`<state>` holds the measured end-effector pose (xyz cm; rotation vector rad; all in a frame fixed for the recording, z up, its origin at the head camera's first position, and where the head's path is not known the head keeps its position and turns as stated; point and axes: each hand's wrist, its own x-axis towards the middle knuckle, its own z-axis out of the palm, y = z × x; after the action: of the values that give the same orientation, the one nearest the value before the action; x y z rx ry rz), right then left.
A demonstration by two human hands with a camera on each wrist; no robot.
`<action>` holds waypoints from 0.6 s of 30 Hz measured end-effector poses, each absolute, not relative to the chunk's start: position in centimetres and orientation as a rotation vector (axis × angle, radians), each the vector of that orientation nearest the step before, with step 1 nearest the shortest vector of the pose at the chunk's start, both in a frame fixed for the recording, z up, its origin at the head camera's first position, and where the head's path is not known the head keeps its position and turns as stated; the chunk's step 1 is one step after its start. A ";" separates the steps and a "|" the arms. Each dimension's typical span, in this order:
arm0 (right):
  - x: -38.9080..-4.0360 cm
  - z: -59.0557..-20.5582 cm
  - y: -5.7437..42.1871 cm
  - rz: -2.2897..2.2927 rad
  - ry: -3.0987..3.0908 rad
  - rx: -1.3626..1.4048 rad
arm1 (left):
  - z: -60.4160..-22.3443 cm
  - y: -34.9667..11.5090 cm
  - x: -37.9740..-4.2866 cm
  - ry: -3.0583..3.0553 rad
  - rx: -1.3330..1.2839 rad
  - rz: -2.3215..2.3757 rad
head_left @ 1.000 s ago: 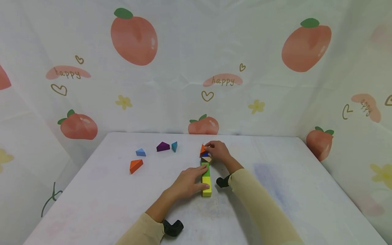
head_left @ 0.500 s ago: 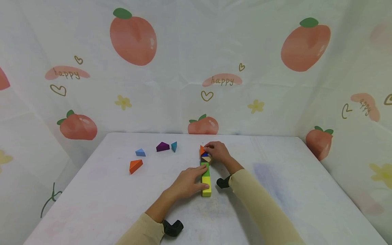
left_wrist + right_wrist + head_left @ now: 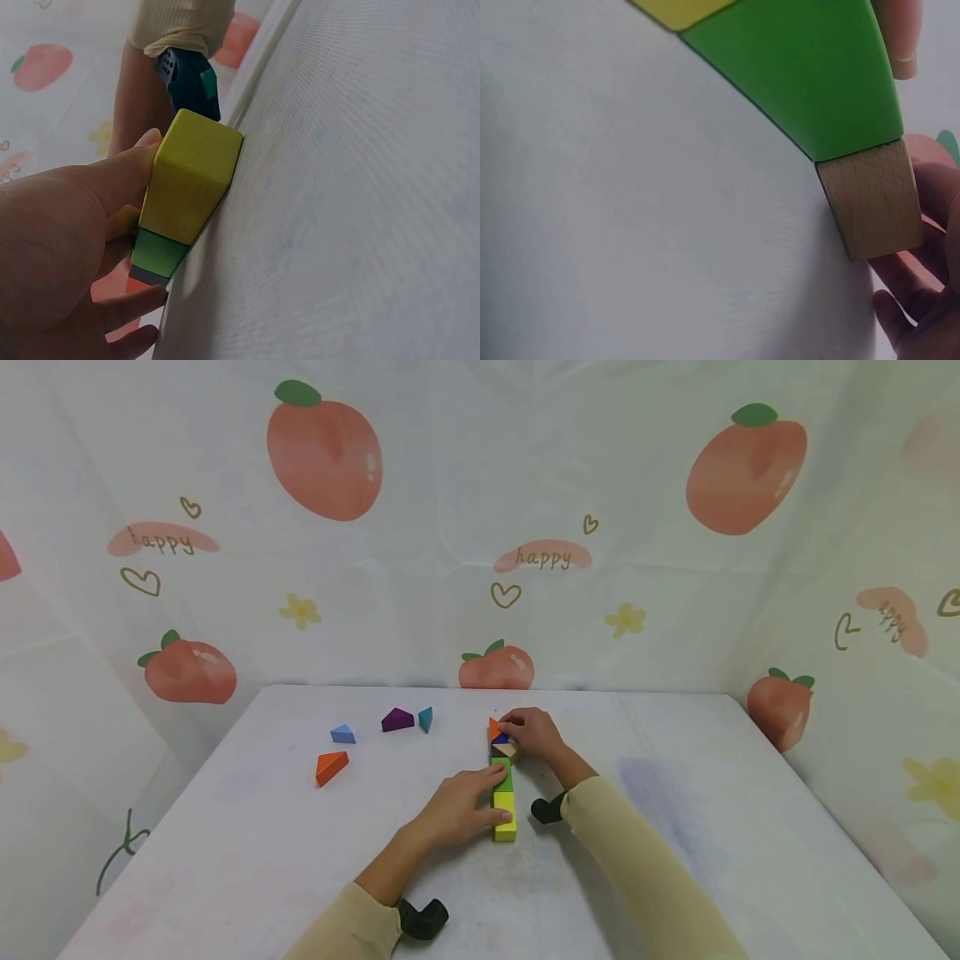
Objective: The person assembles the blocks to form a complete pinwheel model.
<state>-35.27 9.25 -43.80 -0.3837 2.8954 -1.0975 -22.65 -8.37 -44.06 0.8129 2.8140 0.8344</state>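
A straight row of blocks runs away from me in the head view: a yellow block [image 3: 505, 831] nearest, then a green block [image 3: 507, 781], a bare-wood block [image 3: 507, 750], a blue block [image 3: 499, 739] and an orange triangular block [image 3: 492, 727]. My left hand [image 3: 457, 806] lies along the row's left side, its thumb on the yellow block and index finger on the green one, fingers fairly straight. My right hand [image 3: 534, 731] pinches the orange block at the far end, fingertips just over the blue one. The right wrist view shows its fingers [image 3: 904, 289] curled beyond the wood block.
Left of the row lie an orange triangular block [image 3: 331, 768], a light blue triangle [image 3: 342, 734], a purple block [image 3: 397, 720] and a teal triangle [image 3: 426, 719]. The white table [image 3: 247, 877] ends at a printed cloth [image 3: 420, 610] behind.
My right hand has eased very slightly nearer, with the orange block shifting a touch left of its fingertips. The left hand and the yellow and green blocks hold still.
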 end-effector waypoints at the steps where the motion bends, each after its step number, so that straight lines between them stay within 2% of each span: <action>1: -35.3 -43.8 9.3 -1.098 2.897 -0.382 | -44.0 -8.4 -22.7 2.814 0.811 0.833; 18: -35.2 -44.0 9.5 -1.118 2.902 -0.396 | -44.0 -8.3 -22.6 2.813 0.813 0.834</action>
<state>-35.22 9.50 -44.02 -0.3961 2.9023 -1.1179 -22.58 -8.33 -44.00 0.8131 2.8135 0.8336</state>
